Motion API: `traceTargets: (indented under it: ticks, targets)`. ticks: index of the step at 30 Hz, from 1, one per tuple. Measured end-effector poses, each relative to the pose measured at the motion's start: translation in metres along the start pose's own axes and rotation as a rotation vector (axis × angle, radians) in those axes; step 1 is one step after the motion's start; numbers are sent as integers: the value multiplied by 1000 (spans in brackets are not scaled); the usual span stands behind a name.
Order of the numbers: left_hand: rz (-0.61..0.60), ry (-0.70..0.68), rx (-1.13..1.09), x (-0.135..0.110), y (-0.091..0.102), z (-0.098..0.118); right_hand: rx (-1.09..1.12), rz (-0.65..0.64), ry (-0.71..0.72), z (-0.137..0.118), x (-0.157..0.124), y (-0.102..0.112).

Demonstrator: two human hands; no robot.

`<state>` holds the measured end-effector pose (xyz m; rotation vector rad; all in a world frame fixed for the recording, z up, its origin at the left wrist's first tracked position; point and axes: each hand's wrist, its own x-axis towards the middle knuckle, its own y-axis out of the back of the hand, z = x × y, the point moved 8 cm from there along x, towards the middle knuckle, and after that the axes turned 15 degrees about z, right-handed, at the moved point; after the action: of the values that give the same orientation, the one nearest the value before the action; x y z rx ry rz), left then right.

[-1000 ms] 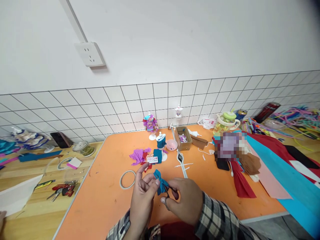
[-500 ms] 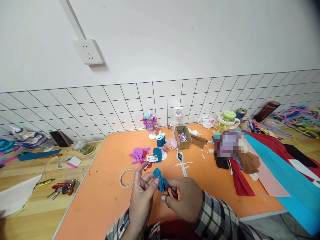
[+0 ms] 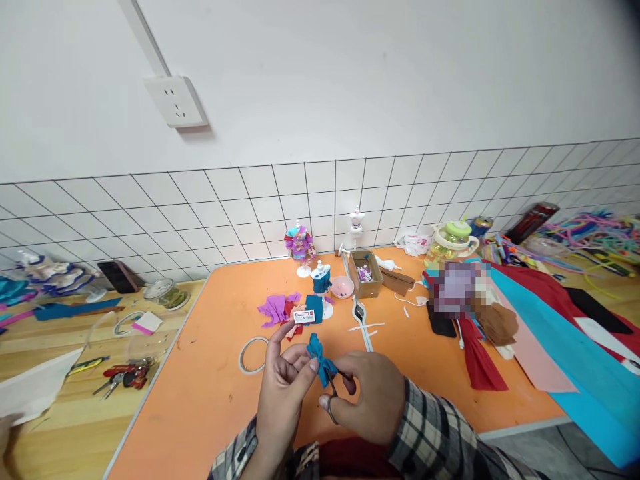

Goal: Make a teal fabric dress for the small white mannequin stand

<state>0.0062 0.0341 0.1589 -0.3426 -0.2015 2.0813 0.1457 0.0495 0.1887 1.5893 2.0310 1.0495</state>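
Between thumb and fingers, my left hand [image 3: 286, 377] pinches a small blue crepe-paper bow [image 3: 320, 360]. My right hand [image 3: 367, 393] has its thumb and fingers in the handles of small scissors [image 3: 331, 400], whose blades are at the bow's lower right side; the blade tips are hard to make out. Beyond the hands lie a small white box [image 3: 304, 317], a piece of dark blue paper [image 3: 313, 309] and crumpled purple paper [image 3: 277, 310]. A small dress form in blue [image 3: 321, 278] stands behind them.
A tape roll [image 3: 253, 355] lies left of my hands. Farther back are a pink bowl [image 3: 343, 287], a cardboard box [image 3: 367, 283], a dressed purple form [image 3: 300, 247] and a bare white form [image 3: 356, 223]. Coloured paper sheets [image 3: 540, 320] and a lidded jug [image 3: 453, 241] are at right.
The scissors' handles have spread wider as my right thumb moved down and left. The bow has shifted slightly in my left hand. A hand at the far left edge shows a little more.
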Motion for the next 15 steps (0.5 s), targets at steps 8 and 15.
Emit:
traceTargets:
  ticks: [8, 15]
  targets:
    - [-19, 58, -19, -2, 0, 1, 23, -55, -7, -6, 0, 4]
    - [33, 31, -26, 4, 3, 5, 15, -74, 31, -10, -1, 3]
